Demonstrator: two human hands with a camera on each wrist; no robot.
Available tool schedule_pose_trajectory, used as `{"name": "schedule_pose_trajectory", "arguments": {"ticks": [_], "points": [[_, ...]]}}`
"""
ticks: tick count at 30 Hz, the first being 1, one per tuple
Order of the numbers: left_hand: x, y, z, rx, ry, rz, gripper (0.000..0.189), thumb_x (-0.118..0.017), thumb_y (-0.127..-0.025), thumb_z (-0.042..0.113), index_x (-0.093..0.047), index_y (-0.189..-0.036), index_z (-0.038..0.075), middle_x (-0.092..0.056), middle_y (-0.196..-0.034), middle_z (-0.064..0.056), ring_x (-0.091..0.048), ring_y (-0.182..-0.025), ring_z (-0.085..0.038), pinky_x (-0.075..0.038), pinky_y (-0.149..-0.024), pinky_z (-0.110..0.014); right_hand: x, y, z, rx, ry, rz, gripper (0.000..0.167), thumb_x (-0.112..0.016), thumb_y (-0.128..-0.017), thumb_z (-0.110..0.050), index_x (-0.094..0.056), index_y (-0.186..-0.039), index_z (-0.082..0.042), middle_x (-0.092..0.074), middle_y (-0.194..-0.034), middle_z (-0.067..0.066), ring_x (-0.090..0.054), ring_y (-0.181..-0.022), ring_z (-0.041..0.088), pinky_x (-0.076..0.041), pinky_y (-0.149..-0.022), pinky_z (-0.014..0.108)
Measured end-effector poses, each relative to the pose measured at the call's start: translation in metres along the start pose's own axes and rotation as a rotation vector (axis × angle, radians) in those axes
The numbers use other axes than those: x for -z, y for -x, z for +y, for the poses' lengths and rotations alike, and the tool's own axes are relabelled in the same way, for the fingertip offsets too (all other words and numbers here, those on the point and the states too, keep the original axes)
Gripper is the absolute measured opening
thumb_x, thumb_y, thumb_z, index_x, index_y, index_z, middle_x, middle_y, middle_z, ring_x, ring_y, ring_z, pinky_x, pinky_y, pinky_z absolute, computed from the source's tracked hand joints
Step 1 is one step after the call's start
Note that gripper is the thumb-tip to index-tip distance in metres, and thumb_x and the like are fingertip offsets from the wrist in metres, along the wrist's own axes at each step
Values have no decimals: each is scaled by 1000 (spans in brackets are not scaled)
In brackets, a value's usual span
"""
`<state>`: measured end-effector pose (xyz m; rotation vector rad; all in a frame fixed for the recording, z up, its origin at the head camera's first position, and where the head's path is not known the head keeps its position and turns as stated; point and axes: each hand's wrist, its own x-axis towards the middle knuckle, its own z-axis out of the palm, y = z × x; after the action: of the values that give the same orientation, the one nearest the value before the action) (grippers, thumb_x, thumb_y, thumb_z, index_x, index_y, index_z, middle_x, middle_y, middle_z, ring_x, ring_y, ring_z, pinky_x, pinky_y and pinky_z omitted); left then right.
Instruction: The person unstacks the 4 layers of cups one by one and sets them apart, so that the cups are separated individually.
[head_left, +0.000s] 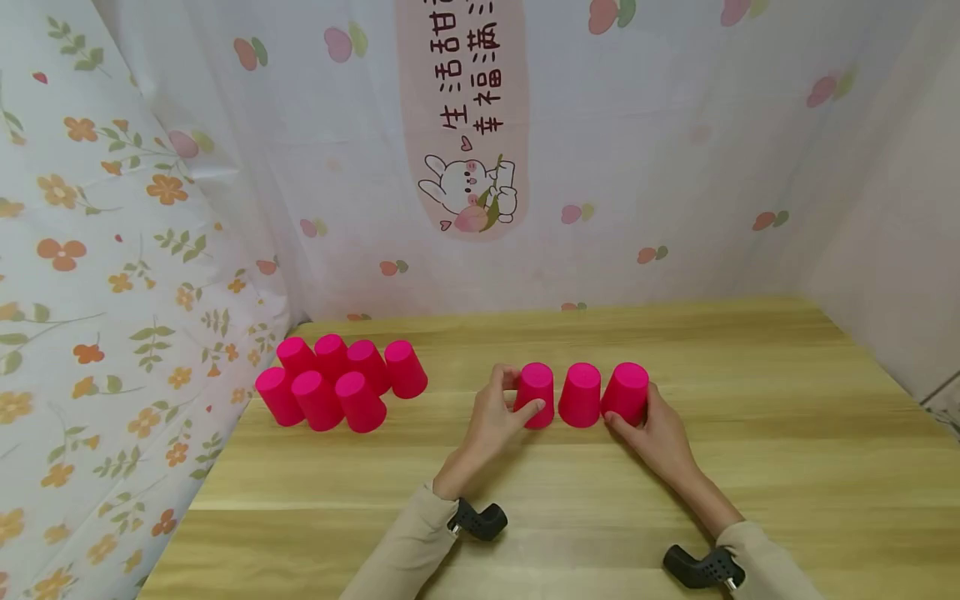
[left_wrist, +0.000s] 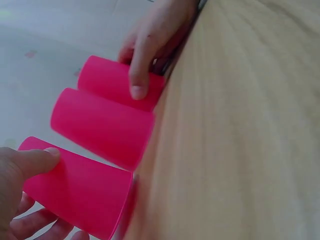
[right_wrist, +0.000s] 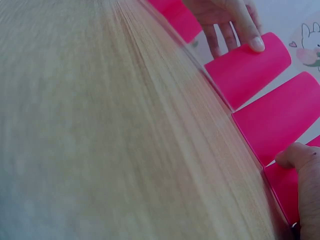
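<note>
Three pink cups stand upside down in a row on the table. My left hand [head_left: 495, 417] grips the left cup [head_left: 536, 396], its thumb on the near side and its fingers round the far left side. The middle cup [head_left: 581, 395] stands between my hands, untouched. On the right, my right hand [head_left: 663, 437] holds the right cup [head_left: 626, 393] between thumb and fingers. In the right wrist view the right cup [right_wrist: 282, 187] sits close against the middle cup [right_wrist: 280, 117]. A narrow gap parts the left cup [left_wrist: 80, 187] from the middle one in the left wrist view.
Several more pink cups [head_left: 318, 400] stand upside down in a cluster on the left of the wooden table [head_left: 585, 508]. A printed curtain [head_left: 637, 167] hangs behind the table and a floral cloth [head_left: 112, 292] hangs along its left side.
</note>
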<state>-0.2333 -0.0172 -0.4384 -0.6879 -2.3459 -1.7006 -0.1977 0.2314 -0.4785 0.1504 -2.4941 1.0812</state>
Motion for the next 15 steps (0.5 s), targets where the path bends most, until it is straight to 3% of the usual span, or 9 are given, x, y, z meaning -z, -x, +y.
{"name": "schedule_pose_trajectory", "arguments": {"ticks": [15], "points": [[13,-3,-2,17,-61,17,43,-74,-79,7,-47,-113,1,-61,-107,-12,-59,-98,-24,-54,-75,-33,-1,1,-1,-8,-23,-18,53,-74,-78,-16,-44,-118,3,-61,-99,17,-58,-82,27,-47,-68,40]]}}
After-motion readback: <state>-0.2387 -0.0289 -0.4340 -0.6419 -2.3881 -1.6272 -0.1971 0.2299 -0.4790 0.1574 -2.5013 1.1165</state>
